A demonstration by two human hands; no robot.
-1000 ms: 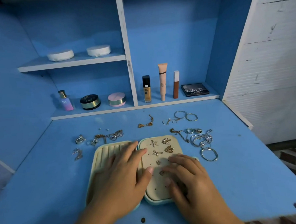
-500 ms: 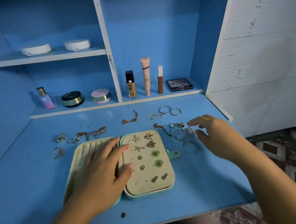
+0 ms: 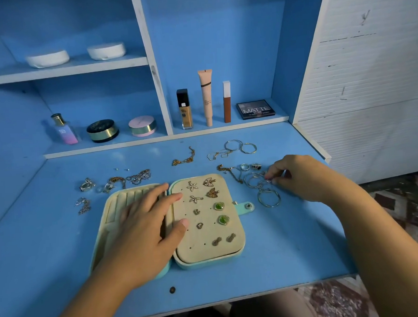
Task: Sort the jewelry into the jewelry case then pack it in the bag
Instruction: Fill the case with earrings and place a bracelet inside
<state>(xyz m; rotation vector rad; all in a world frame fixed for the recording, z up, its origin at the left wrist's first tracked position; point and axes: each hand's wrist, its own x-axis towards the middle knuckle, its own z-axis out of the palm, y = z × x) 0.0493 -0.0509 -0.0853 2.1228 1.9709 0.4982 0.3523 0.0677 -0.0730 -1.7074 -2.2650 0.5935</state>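
Pressing flat on the jewelry case [image 3: 208,254], left grip [image 3: 144,234] lies open-fingered; right grip [image 3: 301,177] pinches silver hoops [image 3: 257,183] on desk [image 3: 292,241].

Blue desk [image 3: 269,264] with shelves [image 3: 72,67], white slatted wall [image 3: 373,81], patterned floor [image 3: 404,201].

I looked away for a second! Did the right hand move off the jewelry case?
Yes. The right hand left the jewelry case and went rightward, to the silver rings beside it.
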